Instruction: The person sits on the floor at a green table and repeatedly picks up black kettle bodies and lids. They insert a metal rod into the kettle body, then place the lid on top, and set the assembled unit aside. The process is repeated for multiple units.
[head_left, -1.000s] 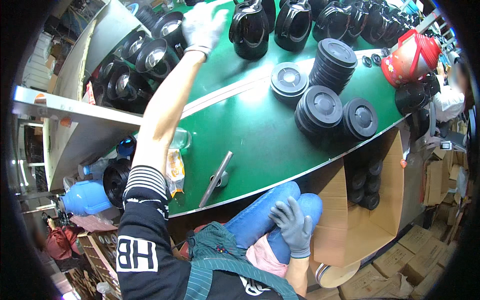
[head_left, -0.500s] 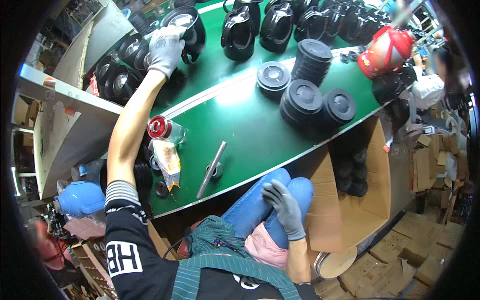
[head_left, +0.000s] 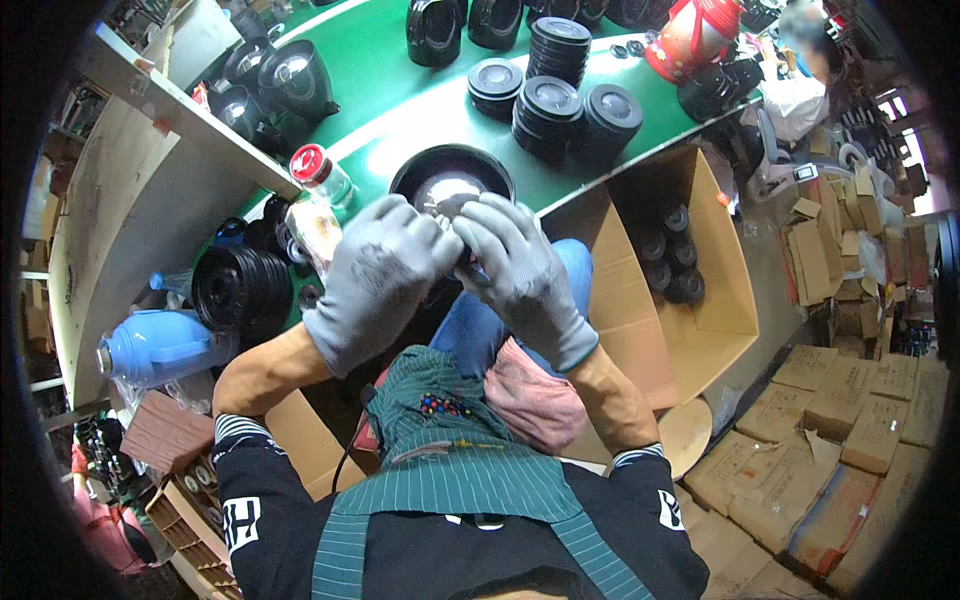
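A green table (head_left: 390, 85) curved across the upper view. Near its middle stood stacks of black round lids (head_left: 560, 85). Left of the lids sat black flask shells (head_left: 280, 80) and a clear bottle with a red cap (head_left: 322, 175); behind them stood two black jugs (head_left: 465, 25); to their right stood a red flask (head_left: 690, 35).

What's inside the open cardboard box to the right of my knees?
The cardboard box holds several round black lids, stacked against its far wall. Much of its brown floor is bare. The near left corner is hidden behind the right hand and forearm.
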